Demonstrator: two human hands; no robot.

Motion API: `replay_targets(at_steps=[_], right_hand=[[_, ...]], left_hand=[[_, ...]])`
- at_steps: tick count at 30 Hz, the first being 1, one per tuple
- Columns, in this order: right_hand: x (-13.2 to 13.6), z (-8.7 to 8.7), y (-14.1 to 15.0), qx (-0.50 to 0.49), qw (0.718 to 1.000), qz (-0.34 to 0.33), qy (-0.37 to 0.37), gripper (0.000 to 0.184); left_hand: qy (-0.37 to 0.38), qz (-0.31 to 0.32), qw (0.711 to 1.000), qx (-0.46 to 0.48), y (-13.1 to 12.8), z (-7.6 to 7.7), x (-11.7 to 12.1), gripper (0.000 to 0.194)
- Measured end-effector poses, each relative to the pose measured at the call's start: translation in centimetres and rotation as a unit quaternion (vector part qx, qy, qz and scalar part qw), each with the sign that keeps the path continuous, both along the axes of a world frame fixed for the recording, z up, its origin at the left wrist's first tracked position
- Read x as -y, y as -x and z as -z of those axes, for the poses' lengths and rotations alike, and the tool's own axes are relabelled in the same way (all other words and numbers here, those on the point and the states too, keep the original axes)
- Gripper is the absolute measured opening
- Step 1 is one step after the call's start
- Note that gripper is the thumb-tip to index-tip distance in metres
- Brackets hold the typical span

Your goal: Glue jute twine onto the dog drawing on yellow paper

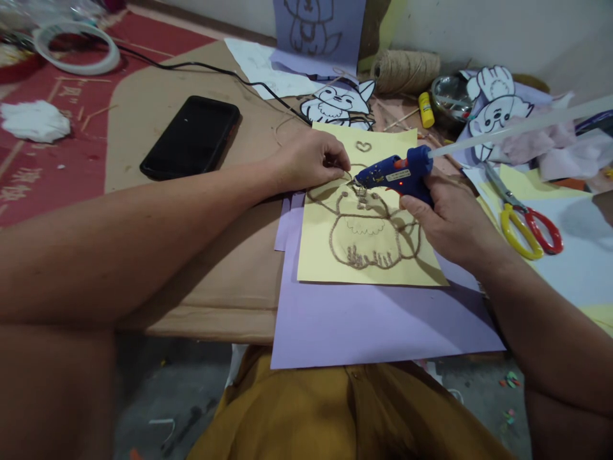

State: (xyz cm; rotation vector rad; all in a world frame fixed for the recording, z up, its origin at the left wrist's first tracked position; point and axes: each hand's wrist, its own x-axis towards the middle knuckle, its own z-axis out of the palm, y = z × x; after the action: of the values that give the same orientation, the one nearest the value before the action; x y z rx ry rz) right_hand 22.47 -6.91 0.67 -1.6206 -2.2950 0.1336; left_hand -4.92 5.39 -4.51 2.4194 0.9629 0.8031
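Observation:
My right hand [450,211] grips a blue hot glue gun [395,174] with a long clear glue stick jutting from its back and a small red light lit. Its nozzle points down-left at the yellow sheet [318,249], close to the fingertips of my left hand [318,160]. Those fingers are pinched on a thin strand of brown twine [350,174] near the top of an animal drawing. Brown twine traces much of the animal's outline [331,237], and a small twine heart [364,146] sits above it. Purple paper [383,326] lies under the yellow sheet.
A black phone [191,137] lies left on the cardboard, below a black cable [201,65]. Scissors [527,220] with red and yellow handles rest on the right. A twine spool [407,70], yellow glue stick [426,110], metal bowl [451,99] and paper cutouts [338,102] stand behind.

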Motion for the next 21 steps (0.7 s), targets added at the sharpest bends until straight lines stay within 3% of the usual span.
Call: replay_targets(at_steps=[21], right_hand=[[0.21, 0.69, -0.69, -0.069, 0.997, -0.02, -0.016, 0.041]], left_hand=[[-0.012, 0.02, 1.0, 0.014, 0.18, 0.48, -0.43, 0.018]])
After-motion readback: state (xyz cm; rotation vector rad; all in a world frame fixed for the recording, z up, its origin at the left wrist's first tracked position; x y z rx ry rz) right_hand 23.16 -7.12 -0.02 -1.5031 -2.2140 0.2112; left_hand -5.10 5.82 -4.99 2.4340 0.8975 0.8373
